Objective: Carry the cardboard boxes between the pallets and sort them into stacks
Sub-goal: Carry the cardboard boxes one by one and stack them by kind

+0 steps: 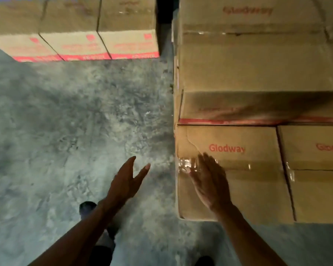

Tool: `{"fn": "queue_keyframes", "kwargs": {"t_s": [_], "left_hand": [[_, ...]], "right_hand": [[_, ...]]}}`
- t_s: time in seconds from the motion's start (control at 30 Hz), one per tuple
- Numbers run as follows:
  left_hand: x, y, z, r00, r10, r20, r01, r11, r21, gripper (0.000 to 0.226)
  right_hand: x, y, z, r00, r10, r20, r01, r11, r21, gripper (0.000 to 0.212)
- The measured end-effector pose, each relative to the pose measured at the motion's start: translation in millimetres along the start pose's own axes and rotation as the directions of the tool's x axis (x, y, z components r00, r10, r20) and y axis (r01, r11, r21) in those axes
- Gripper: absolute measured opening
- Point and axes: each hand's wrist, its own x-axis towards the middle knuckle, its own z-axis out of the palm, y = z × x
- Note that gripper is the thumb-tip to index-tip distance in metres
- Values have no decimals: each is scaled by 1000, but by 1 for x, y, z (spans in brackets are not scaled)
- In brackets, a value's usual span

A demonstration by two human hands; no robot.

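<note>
Both hands are being held flat-fingered, gripping nothing: right hand point(210, 181) over the near box point(244, 189), left hand point(128, 181) over the floor point(65, 131).

We see a dim, warm-toned picture with soft detail throughout. The brightest patch falls on the concrete floor point(96, 120) in the middle, while the lower left corner sinks into gloom. A dark shadow lies across the side of the upper box point(258, 106) on the right. Clear tape point(186, 165) on the nearest box point(258, 189) throws small white glints. The right hand point(210, 181) is smeared by motion blur at its fingertips; the left hand point(127, 181) is a little sharper. The far row of boxes point(75, 45) is hazy, its red print unreadable. Straight box edges bow near the frame's right and top borders.
</note>
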Motion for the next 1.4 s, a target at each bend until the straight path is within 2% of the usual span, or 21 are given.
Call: {"fn": "queue_keyframes", "kwargs": {"t_s": [0.13, 0.3, 0.43, 0.53, 0.7, 0.9, 1.03, 1.1, 1.2, 1.3, 1.4], "left_hand": [[57, -27, -114, 994, 12, -105, -12, 1000, 0, 76], [163, -44, -251, 980, 136, -144, -132, 991, 36, 74], [237, -39, -338, 964, 203, -172, -197, 979, 55, 72], [290, -22, -377, 957, 227, -180, -222, 974, 44, 72], [395, 13, -409, 947, 251, -200, -248, 968, 39, 71], [578, 47, -406, 963, 152, -223, -151, 988, 18, 74], [701, 66, -388, 954, 144, -265, -109, 984, 142, 81], [740, 75, -380, 950, 130, -284, -76, 979, 191, 84], [768, 86, -360, 950, 42, -308, 15, 983, 180, 99], [769, 90, -345, 953, -10, -304, 51, 990, 128, 107], [765, 95, -340, 953, -59, -299, 82, 994, 66, 106]], "right_hand": [[59, -134, 3, 991, -122, 48, 118, 990, 75, 77], [185, -261, -18, 986, -158, -58, 161, 985, 65, 89], [285, -326, -52, 989, -117, -85, 122, 991, 58, 76], [352, -348, -76, 990, -105, -92, 108, 994, 19, 71], [469, -350, -102, 989, -72, -128, 74, 997, 5, 65], [656, -318, -98, 998, 2, -68, -3, 1000, -13, 62], [773, -289, -81, 995, 95, 21, -94, 994, -49, 66], [810, -281, -78, 989, 147, 7, -147, 989, -25, 69], [846, -272, -70, 979, 204, 4, -204, 978, 40, 69], [851, -265, -63, 966, 258, 8, -253, 943, 218, 59], [847, -251, -61, 960, 276, 46, -277, 911, 305, 71]]}}
